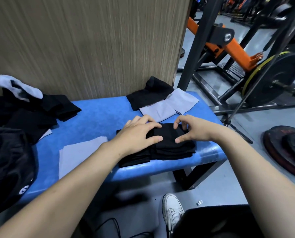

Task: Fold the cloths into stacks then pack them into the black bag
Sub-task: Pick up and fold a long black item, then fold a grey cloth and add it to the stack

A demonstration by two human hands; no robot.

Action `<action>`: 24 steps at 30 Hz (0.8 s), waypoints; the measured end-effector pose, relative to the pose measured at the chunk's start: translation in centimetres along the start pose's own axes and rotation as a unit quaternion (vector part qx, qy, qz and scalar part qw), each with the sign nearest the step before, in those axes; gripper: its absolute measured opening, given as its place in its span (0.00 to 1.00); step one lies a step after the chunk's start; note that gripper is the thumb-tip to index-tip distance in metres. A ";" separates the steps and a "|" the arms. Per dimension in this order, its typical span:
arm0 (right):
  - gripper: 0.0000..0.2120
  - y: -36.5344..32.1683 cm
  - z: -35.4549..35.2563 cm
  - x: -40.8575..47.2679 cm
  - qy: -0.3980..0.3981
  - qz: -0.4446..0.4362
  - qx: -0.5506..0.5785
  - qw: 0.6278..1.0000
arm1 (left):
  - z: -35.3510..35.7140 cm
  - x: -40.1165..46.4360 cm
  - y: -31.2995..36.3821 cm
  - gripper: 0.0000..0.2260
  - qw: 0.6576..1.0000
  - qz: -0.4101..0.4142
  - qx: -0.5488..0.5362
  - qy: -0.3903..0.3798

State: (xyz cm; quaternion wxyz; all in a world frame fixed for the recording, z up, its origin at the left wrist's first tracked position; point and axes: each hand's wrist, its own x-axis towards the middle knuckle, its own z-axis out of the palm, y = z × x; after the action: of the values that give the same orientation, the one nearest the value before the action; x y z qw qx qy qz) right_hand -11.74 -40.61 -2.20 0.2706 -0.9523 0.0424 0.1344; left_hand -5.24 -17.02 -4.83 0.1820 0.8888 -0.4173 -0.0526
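A stack of folded black cloths (167, 148) lies near the front right corner of the blue bench (98, 117). My left hand (138, 133) rests flat on the stack's left part, fingers spread. My right hand (191, 129) hovers over the top black cloth, fingertips curled and touching its far edge, thumb near its front. A folded grey cloth (76, 155) lies left of the stack. Behind it sit a folded grey cloth (170, 105) and a folded black cloth (148, 95). A pile of unfolded black and grey cloths (28, 109) lies at the left. The black bag (7, 162) sits at the bench's left front.
A wood-grain panel (91, 45) stands behind the bench. To the right are a black and orange gym machine (229, 42), a weight plate on a bar (277, 78) and plates on the floor (287, 150). My white shoe (172, 212) is below the bench.
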 end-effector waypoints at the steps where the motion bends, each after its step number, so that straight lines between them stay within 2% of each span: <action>1: 0.19 0.0 -0.2 0.0 -0.006 0.002 0.007 1.000 | 0.0 0.1 -0.1 0.21 1.000 -0.003 -0.017 -0.003; 4: 0.13 0.2 -0.7 -0.1 0.013 0.007 0.102 0.995 | -0.3 0.3 -0.2 0.17 0.991 -0.019 -0.133 0.027; 7: 0.11 0.2 -1.0 1.2 0.121 0.027 0.166 0.978 | -1.1 0.9 0.1 0.10 0.962 -0.061 -0.241 0.112; 10: 0.09 0.1 -0.8 3.2 0.208 0.062 0.145 0.965 | -1.5 1.6 -0.7 0.08 0.953 -0.141 -0.225 0.148; 14: 0.08 -0.1 -0.2 5.7 0.197 0.091 0.125 0.968 | -1.2 2.3 -2.2 0.07 0.949 -0.214 -0.191 0.130; 18: 0.18 -0.7 0.6 7.5 0.187 0.105 0.096 0.972 | -0.8 2.9 -2.6 0.08 0.955 -0.217 -0.176 0.095; 21: 0.09 -1.7 0.5 8.1 0.198 0.089 0.085 0.972 | -0.6 3.3 -3.0 0.08 0.955 -0.213 -0.184 0.099; 24: 0.07 -3.2 0.5 8.3 0.268 0.010 0.045 0.962 | -0.2 3.7 -3.4 0.09 0.956 -0.203 -0.174 0.119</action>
State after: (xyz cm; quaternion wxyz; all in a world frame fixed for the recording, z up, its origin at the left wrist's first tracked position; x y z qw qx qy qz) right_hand -3.40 -37.69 -3.25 0.2910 -0.9398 0.1285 -0.1251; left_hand -0.36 -17.75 -5.70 0.3676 0.9092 -0.1881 -0.0541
